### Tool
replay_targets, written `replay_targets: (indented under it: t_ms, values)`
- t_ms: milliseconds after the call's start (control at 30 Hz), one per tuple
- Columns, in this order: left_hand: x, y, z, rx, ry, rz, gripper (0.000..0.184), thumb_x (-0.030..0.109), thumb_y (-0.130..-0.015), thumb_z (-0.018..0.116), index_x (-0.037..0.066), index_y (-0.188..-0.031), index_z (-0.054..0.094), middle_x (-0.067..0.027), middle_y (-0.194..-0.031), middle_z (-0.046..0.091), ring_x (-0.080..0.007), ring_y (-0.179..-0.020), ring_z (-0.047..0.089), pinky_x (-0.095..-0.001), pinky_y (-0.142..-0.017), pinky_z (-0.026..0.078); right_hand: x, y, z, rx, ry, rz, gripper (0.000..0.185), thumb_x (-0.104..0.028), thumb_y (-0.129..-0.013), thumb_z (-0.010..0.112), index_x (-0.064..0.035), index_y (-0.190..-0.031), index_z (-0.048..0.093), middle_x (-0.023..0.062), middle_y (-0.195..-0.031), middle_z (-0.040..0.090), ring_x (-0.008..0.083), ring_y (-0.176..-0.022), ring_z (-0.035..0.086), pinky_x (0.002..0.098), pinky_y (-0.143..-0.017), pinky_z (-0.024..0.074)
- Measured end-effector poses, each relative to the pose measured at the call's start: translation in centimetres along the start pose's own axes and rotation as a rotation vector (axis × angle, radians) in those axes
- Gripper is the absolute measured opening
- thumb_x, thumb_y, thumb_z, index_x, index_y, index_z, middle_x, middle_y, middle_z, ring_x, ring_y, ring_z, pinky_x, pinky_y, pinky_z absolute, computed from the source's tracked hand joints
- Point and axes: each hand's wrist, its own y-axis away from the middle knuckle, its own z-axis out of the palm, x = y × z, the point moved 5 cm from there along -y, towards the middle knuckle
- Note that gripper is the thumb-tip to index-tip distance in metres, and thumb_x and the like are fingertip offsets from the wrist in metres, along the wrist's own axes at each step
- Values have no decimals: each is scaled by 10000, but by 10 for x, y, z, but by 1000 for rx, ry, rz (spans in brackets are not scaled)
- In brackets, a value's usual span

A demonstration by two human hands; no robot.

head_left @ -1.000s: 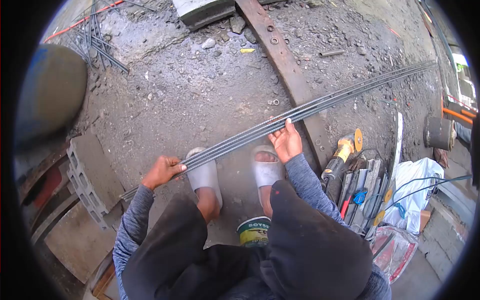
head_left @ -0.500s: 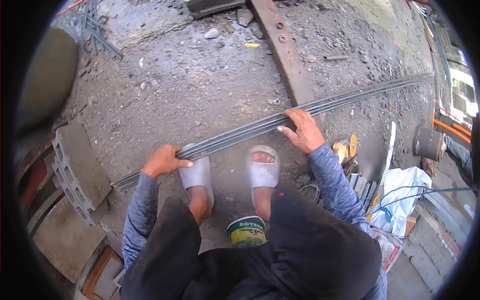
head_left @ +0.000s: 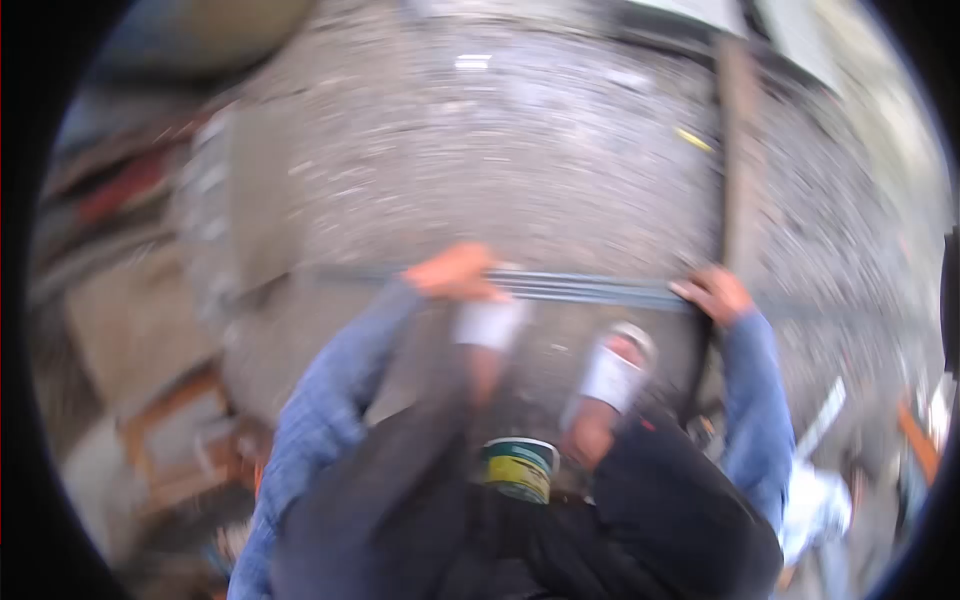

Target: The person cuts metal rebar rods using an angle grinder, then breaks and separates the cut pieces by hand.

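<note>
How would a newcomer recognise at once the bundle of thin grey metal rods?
Follow the long brown beam down to the person's right hand. Between it and the left hand stretches the grey bundle: several parallel rods, whereas the beam is one broad piece.

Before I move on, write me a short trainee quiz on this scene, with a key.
1. True or false: the left hand is on the metal rods.
2. Relative to the legs, the bucket appears: a) left of both; b) between them; c) right of both.
3. Which hand is nearer the long brown beam?

Key: 1. True. 2. b. 3. The right hand.
</note>
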Motion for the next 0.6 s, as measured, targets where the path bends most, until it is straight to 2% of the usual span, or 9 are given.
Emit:
replay_targets:
  t_ms: [33,67,133,233,333,467,567,600]
  values:
    - [-3,-3,2,-1,4,-34,496,509,-851,754,41,-1015,767,-124,-668,670,-219,-612,647,-407,-600,505,15,-8,5,22,71,-71,503,-526,-925,653,-47,-1024,772,166,-850,732,315,-784,701,462,-739,536]
    - [6,-6,-2,-120,-19,-164,464,446,-834,771,77,-1114,753,-144,-783,720,-255,-687,688,-414,-670,530,33,-11,13,-83,-36,46,505,-524,-919,660,-49,-1053,769,178,-889,735,324,-842,704,459,-786,538]
    - [3,-14,-3,-62,35,-159,434,420,-826,788,28,-1008,756,-84,-600,651,-159,-539,616,-360,-569,504,37,-4,6,-47,-51,29,514,-529,-891,683,-57,-1074,770,192,-1003,739,331,-997,693,448,-898,524]
    - [5,-1,-11,-32,77,-259,325,275,-817,828,-23,-873,711,-65,-583,637,-125,-524,601,-335,-508,483,33,-15,10,-54,-44,17,563,-578,-812,735,-87,-1083,777,171,-1019,750,329,-986,707,444,-880,536]
    - [10,6,-7,-5,165,-288,290,219,-811,843,-29,-841,695,-59,-593,639,-113,-526,599,-321,-504,478,23,-15,21,-99,60,34,582,-596,-781,755,-92,-1072,782,162,-988,755,317,-961,715,432,-859,544]
    - [5,10,-3,-12,237,-326,304,225,-805,854,-32,-829,693,-57,-604,642,-115,-528,597,-307,-506,471,18,-21,20,-258,45,119,563,-578,-796,760,-78,-1055,779,167,-980,754,310,-942,720,433,-847,541]
    - [7,10,-6,12,187,-269,299,233,-805,847,-30,-838,709,-55,-603,643,-110,-532,601,-308,-513,472,13,-16,17,-250,19,114,557,-583,-795,759,-68,-1006,781,142,-898,758,283,-866,728,427,-796,546]
    - [10,6,-3,4,168,-221,314,270,-819,828,-8,-781,688,-40,-583,625,-103,-534,586,-313,-515,464,18,-10,16,-214,-8,129,559,-586,-798,756,-60,-985,778,130,-853,752,276,-832,725,435,-772,545]
